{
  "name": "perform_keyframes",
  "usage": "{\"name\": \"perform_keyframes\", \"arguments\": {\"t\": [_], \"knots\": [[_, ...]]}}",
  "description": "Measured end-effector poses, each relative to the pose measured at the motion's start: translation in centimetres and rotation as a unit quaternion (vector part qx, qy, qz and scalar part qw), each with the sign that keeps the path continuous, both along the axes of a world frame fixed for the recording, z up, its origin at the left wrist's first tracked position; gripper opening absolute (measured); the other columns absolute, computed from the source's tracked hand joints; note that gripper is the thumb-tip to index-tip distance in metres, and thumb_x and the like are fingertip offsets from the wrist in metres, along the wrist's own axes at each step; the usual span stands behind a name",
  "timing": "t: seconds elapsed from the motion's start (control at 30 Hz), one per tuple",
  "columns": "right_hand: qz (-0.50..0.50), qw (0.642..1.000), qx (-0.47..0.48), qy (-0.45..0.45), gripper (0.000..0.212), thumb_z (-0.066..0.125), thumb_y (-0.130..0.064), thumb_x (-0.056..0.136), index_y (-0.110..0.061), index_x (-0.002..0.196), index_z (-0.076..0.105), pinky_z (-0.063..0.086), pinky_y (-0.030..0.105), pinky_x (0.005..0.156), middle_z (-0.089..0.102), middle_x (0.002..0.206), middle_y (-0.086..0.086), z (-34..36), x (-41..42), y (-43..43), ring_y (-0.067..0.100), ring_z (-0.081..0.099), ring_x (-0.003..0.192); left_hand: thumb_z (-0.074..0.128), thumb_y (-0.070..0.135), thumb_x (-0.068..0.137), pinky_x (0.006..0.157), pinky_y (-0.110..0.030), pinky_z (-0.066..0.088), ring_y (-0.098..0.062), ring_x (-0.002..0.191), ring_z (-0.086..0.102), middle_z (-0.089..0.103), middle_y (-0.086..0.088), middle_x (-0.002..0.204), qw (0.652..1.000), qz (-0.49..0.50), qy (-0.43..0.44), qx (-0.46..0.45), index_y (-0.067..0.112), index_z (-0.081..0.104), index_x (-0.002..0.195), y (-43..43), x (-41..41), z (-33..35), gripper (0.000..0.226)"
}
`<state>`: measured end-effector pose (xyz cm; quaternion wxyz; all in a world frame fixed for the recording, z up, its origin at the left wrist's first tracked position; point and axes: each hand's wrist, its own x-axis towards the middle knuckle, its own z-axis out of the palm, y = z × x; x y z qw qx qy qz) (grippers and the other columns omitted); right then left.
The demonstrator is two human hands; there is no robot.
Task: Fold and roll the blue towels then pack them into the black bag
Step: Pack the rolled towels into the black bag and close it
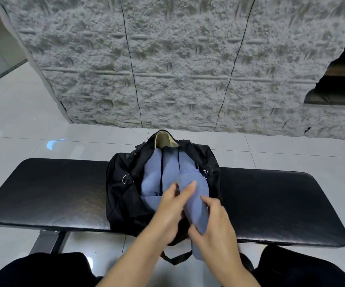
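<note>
The black bag (124, 195) lies open on a black padded bench (49, 189), its zip mouth facing me. Inside it lie rolled blue towels (153, 175) side by side. I hold another rolled blue towel (196, 204) lengthwise over the bag's near right side. My right hand (215, 228) grips the roll's near end from the right. My left hand (173, 210) holds the roll from the left, fingers laid along it.
The bench runs left to right, with bare seat on both sides of the bag. A bag strap (175, 258) hangs over the front edge. My dark-trousered knees (43, 270) sit below. A rough grey stone wall (177, 59) rises behind on the tiled floor.
</note>
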<state>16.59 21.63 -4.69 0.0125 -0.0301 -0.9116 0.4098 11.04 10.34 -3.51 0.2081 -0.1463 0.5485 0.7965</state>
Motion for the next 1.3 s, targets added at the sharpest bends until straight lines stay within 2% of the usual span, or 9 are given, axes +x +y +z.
{"name": "perform_keyframes", "arguments": {"t": [0.23,0.37,0.47,0.6,0.7,0.97,1.1,1.17,1.3], "knots": [[0.068,0.972,-0.222,-0.041,0.038,0.059,-0.055,0.074,-0.035,0.106,0.06,0.042,0.018,0.079,0.063,0.103,-0.012,2.5,-3.2,3.3,0.002,0.056,0.089,0.065,0.007,0.075,0.086,-0.043,0.049,-0.031,0.105,0.062,0.064,-0.018,0.115,0.994,-0.005,-0.059,0.092,0.011,0.058,0.119,-4.7,-2.5,0.8,0.044],[-0.017,0.785,-0.52,-0.338,0.069,0.036,-0.072,0.083,-0.019,0.123,0.057,0.04,0.049,0.104,0.061,0.126,0.008,1.6,-5.1,4.2,0.028,0.057,0.116,0.05,0.008,0.075,0.096,-0.04,0.043,-0.027,0.097,0.066,0.067,-0.019,0.112,0.968,0.046,-0.061,0.238,0.002,0.058,0.115,-5.6,-2.9,1.1,0.041],[0.047,0.726,-0.612,-0.311,0.088,0.078,-0.065,0.055,-0.021,0.129,0.057,0.047,0.052,0.094,0.06,0.127,0.014,1.4,-6.0,3.7,0.04,0.057,0.113,0.059,0.005,0.073,0.095,-0.047,0.047,-0.032,0.109,0.062,0.063,-0.021,0.119,0.966,0.102,-0.026,0.236,0.002,0.052,0.123,-6.3,-3.4,-0.5,0.051],[0.024,0.919,-0.368,-0.14,0.057,0.08,-0.017,0.072,-0.021,0.122,0.053,0.057,0.03,0.076,0.066,0.113,0.007,1.0,-9.4,1.9,0.021,0.069,0.09,0.067,0.009,0.082,0.079,-0.042,0.057,-0.027,0.101,0.064,0.065,-0.012,0.107,0.98,0.197,0.007,-0.014,0.01,0.056,0.111,-7.1,-3.6,-2.0,0.031],[0.003,0.979,-0.167,-0.116,0.033,0.071,-0.026,0.082,-0.013,0.11,0.059,0.05,0.019,0.056,0.067,0.089,0.005,-1.0,-11.2,0.4,0.013,0.062,0.063,0.061,0.032,0.089,0.063,-0.019,0.046,-0.02,0.085,0.058,0.058,0.001,0.087,0.915,0.139,0.12,-0.36,0.012,0.053,0.094,-7.8,-3.9,-2.7,0.022],[0.012,0.936,0.333,-0.113,0.066,0.047,-0.072,0.078,-0.014,0.108,0.059,0.047,0.031,0.07,0.064,0.104,0.005,-0.9,-12.0,0.1,0.025,0.061,0.097,0.028,0.047,0.091,0.097,-0.05,0.044,-0.026,0.116,0.058,0.06,-0.001,0.127,0.591,-0.183,0.319,-0.718,0.022,0.056,0.127,-7.3,-4.0,-5.8,0.052],[0.061,0.927,0.331,0.168,0.061,0.03,-0.052,0.091,-0.019,0.141,0.041,0.038,0.046,0.1,0.043,0.144,0.009,-2.1,-10.6,-2.0,0.033,0.034,0.135,0.006,0.046,0.096,0.118,-0.041,0.002,-0.012,0.145,0.013,0.02,0.011,0.156,0.633,-0.244,0.347,-0.647,0.029,0.025,0.148,-7.2,-4.7,-5.5,0.058],[0.127,0.913,0.352,0.16,0.056,0.026,-0.045,0.095,-0.022,0.146,0.034,0.022,0.051,0.11,0.03,0.153,0.005,-4.3,-10.1,-3.0,0.03,0.016,0.144,0.011,0.037,0.102,0.117,-0.03,-0.008,-0.005,0.145,0.005,0.012,0.01,0.158,0.681,-0.209,0.337,-0.616,0.027,0.021,0.149,-7.1,-5.6,-5.4,0.049],[0.152,0.897,0.397,0.121,0.057,0.029,-0.04,0.094,-0.02,0.147,0.03,0.018,0.06,0.11,0.027,0.155,0.003,-6.9,-9.1,-2.8,0.034,0.015,0.144,-0.004,0.038,0.101,0.116,-0.038,0.006,-0.02,0.142,0.026,0.032,-0.005,0.152,0.626,-0.237,0.275,-0.69,0.013,0.035,0.144,-6.2,-4.6,-6.7,0.063]]}}
